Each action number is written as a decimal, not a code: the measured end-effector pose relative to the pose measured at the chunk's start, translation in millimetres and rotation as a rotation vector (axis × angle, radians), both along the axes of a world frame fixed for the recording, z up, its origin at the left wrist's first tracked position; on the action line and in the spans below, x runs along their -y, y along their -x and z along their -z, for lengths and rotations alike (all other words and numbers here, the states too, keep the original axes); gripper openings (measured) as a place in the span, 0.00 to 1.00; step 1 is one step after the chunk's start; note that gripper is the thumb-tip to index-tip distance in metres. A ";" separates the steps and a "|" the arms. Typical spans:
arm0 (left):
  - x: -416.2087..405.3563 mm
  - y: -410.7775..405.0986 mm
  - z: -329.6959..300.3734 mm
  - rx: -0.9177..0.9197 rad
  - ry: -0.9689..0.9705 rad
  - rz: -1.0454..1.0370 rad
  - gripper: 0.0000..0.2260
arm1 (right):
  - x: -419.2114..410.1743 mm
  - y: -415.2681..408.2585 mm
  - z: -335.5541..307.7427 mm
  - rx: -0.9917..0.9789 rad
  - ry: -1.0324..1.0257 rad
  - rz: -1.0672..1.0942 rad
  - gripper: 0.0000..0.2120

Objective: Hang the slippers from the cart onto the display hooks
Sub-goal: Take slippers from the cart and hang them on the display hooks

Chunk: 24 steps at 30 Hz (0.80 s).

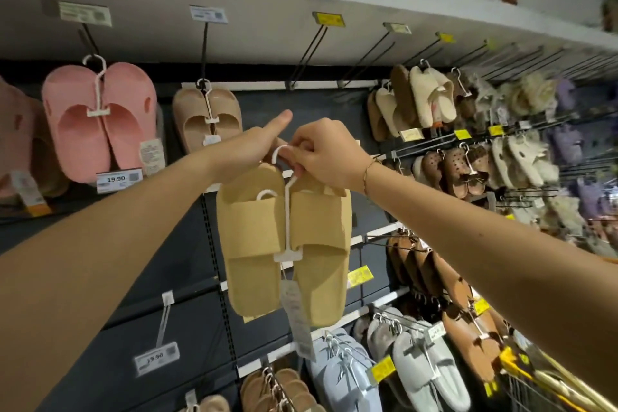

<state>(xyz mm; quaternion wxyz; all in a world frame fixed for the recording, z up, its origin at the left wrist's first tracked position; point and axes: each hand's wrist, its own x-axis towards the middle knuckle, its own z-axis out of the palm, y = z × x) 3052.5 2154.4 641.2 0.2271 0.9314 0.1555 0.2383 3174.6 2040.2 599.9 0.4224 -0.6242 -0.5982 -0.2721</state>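
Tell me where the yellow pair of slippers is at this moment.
In the head view, the yellow slippers hang mid-frame in front of the display wall, held by their white hanger between both hands, right of the beige pair.

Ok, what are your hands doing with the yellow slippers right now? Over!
Right hand pinches the white hanger hook; left hand behind it, thumb out. Yellow slippers held up, not yet on a display hook. Empty black hooks above, nothing in the way.

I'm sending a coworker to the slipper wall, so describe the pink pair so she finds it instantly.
On the slipper wall's top row of hooks, look far left. The pink slippers hang from a white hanger, beside a smaller beige pair. They are the only bright pink slides, above a 19.90 price tag.
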 end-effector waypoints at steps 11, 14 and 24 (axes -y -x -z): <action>-13.0 -19.7 -21.1 0.511 -0.324 0.006 0.07 | -5.2 -34.9 -72.6 -0.078 -0.070 -0.048 0.10; -21.4 -22.8 -36.2 0.631 -0.326 -0.126 0.07 | -18.1 -34.9 -96.2 -0.092 -0.099 -0.069 0.10; -85.1 -27.6 -84.6 0.709 -0.313 -0.339 0.08 | -112.9 -42.0 -129.0 -0.300 0.057 -0.129 0.11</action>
